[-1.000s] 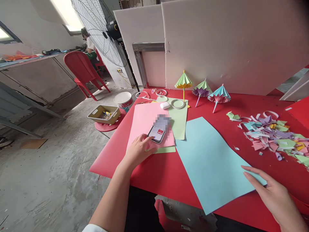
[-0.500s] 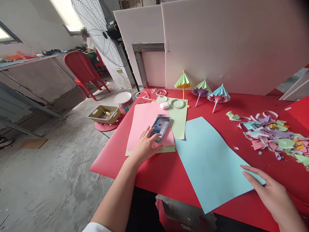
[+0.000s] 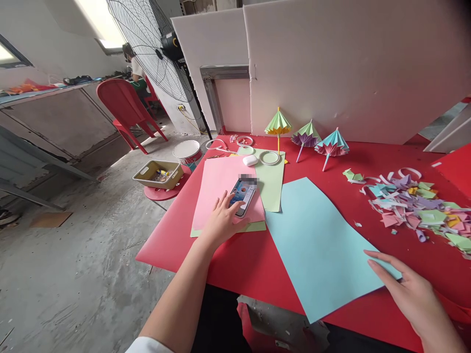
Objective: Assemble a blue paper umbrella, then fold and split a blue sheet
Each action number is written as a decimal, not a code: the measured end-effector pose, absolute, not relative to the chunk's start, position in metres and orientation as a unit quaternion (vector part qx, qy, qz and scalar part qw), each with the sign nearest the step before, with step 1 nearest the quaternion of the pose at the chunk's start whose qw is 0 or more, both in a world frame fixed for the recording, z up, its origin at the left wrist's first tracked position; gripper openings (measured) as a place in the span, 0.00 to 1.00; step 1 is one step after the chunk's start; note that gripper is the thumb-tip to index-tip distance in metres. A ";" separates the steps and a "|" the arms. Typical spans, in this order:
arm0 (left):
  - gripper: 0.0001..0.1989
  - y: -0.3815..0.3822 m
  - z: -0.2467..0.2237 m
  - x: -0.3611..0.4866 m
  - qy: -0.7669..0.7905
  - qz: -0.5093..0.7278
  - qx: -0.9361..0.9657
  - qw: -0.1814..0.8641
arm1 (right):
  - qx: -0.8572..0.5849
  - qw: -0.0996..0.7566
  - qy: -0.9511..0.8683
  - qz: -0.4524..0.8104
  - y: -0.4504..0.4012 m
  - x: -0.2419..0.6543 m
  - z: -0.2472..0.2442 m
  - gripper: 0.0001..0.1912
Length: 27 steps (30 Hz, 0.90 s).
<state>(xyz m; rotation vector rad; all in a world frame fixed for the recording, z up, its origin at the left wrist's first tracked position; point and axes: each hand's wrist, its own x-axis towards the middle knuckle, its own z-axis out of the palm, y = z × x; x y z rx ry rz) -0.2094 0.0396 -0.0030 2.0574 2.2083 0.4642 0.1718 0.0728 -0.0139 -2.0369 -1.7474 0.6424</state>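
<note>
My left hand (image 3: 223,219) is over a phone (image 3: 243,195) with a lit screen, its fingers spread and some touching the phone's lower left part. The phone lies on a sheet of pink paper (image 3: 221,176), with light green paper (image 3: 272,189) partly under it. My right hand (image 3: 408,287) holds the right corner of a large light blue sheet of paper (image 3: 320,245) between thumb and fingers; the fingers beneath are hidden. That sheet lies on the red table (image 3: 253,267), slightly bowed near its right edge.
Three small paper umbrellas (image 3: 278,122) stand at the back against white foam boards (image 3: 331,63). Colourful paper scraps (image 3: 415,201) lie at the right. A white case (image 3: 250,160) and tape rolls (image 3: 270,157) sit behind the phone. A basket (image 3: 158,174) rests on a red stool at left. A person (image 3: 137,68) sits far off.
The view has shifted very slightly. Both hands, the phone and the blue paper keep their places.
</note>
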 end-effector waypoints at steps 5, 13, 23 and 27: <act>0.35 0.077 -0.004 -0.192 0.806 0.132 0.574 0.059 | -0.734 0.191 -0.571 0.314 0.076 0.170 -0.007 0.22; 0.37 0.122 -0.011 -0.176 0.868 0.089 0.488 0.009 | -0.723 0.190 -0.570 0.342 0.075 0.176 -0.008 0.21; 0.35 0.120 -0.013 -0.177 0.867 0.106 0.487 0.009 | -0.712 0.209 -0.581 0.335 0.073 0.177 -0.009 0.22; 0.36 0.119 -0.010 -0.178 0.866 0.107 0.487 0.028 | -0.706 0.215 -0.590 0.328 0.073 0.176 -0.007 0.22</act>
